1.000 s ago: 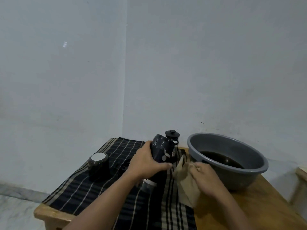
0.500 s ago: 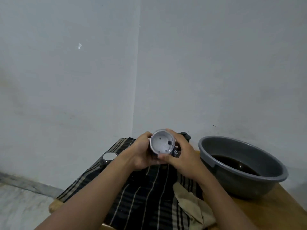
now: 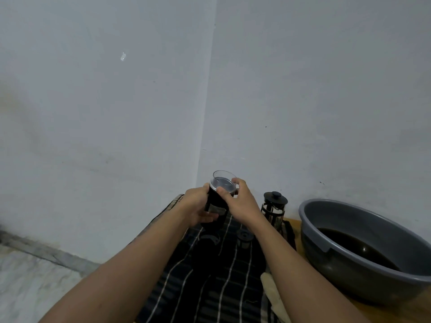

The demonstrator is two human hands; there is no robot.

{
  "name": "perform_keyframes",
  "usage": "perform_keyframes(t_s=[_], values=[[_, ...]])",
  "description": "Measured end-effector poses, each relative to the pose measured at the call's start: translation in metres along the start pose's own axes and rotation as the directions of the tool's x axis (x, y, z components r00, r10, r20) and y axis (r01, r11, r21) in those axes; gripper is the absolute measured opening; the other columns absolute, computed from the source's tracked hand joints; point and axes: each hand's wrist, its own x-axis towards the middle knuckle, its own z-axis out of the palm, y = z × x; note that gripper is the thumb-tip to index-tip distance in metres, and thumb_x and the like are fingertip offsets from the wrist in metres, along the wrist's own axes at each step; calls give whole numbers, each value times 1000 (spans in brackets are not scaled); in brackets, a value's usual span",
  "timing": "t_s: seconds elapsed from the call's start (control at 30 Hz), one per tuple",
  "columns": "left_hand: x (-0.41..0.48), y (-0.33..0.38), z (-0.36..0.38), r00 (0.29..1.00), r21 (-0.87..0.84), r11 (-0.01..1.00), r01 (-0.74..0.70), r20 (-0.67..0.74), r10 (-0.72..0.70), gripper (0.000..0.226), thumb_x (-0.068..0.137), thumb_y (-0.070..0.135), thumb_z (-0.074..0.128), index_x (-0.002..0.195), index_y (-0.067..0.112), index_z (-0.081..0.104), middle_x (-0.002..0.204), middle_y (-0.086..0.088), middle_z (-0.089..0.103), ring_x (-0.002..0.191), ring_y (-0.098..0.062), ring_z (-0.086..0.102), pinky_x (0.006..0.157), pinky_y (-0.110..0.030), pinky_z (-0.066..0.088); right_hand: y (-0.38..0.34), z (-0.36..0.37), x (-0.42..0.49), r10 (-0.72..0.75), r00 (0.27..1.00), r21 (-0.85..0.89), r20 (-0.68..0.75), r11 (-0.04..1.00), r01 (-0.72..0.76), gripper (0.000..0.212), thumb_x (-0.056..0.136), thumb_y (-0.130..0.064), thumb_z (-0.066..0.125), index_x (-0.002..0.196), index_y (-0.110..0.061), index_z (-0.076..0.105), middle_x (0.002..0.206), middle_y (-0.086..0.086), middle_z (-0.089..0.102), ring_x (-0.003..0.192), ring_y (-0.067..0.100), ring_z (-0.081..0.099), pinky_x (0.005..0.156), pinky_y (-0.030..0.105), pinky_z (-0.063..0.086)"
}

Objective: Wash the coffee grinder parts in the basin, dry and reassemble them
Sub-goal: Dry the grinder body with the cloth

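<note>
Holding the grinder body with the left grip curled round it, above the striped cloth and left of the basin; pinching the clear lid on its top with the right grip.

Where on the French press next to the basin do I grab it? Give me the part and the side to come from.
Wrap the fingers round the cylindrical body of the French press, below its lid, coming from the near side. It stands upright, the basin sits close on its right, and the knob on top would probably only lift the lid. No handle can be made out.
</note>
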Motion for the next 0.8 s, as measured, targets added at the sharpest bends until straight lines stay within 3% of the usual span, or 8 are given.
perform_keyframes(t_s=[0.17,0.3,0.4,0.53,0.6,0.63,0.7,0.8], values=[[22,-2,1,998,11,998,-62,2,62,31,100,13,43,109,6,72,92,-17,77,73,-33,72,78,-44,61,8,11,20,-20,1000,-70,-9,997,19,76,95,-46,64,155,-15,29,155,5,41,139,22,43,98,25,34],[38,-7,8,998,13,1000,-29,48,28,36,105,10,37,110,7,72,92,-14,74,64,-29,68,68,-37,61,20,9,33,7,1000,-123,-22,992,-10,78,94,-47,64,156,-13,29,155,6,42,140,23,43,105,30,36],[45,-15,12,997,78,997,4,79,-10,34,103,6,37,109,4,71,98,-15,75,72,-29,69,60,-33,59,34,8,37,58,998,-166,8,985,-56,74,94,-48,62,153,-15,33,149,3,49,137,25,47,102,32,40],[51,-22,11,998,178,984,-3,66,-9,32,100,1,39,120,-4,64,113,-21,73,85,-31,70,68,-37,61,42,5,39,99,995,-202,22,975,-93,55,97,-43,59,142,-17,43,141,3,56,127,24,53,91,30,41],[51,-27,9,995,314,948,-61,96,32,24,96,1,49,108,-4,70,96,-16,74,74,-25,65,72,-35,59,41,2,36,98,995,-234,31,968,-88,51,98,-38,58,142,-17,44,145,5,54,130,25,52,92,29,39],[50,-29,8,991,446,887,-117,108,76,17,93,4,56,95,-1,72,85,-12,71,68,-21,62,69,-31,58,39,-1,33,105,994,-259,37,962,-91,53,99,-38,57,144,-15,42,147,7,52,132,27,50,94,30,39],[46,-33,7,975,733,645,-216,130,179,11,88,13,65,78,9,66,81,-9,69,70,-19,62,69,-31,55,31,-9,23,125,992,-300,28,947,-111,57,100,-39,55,147,-11,38,150,11,48,136,29,47,97,32,38],[41,-43,12,966,913,339,-226,165,199,24,83,29,73,99,11,67,107,-10,72,98,-27,69,77,-33,52,11,-34,-10,89,996,-401,14,913,-76,38,100,-39,54,128,-13,56,127,8,64,111,24,61,90,35,47]])
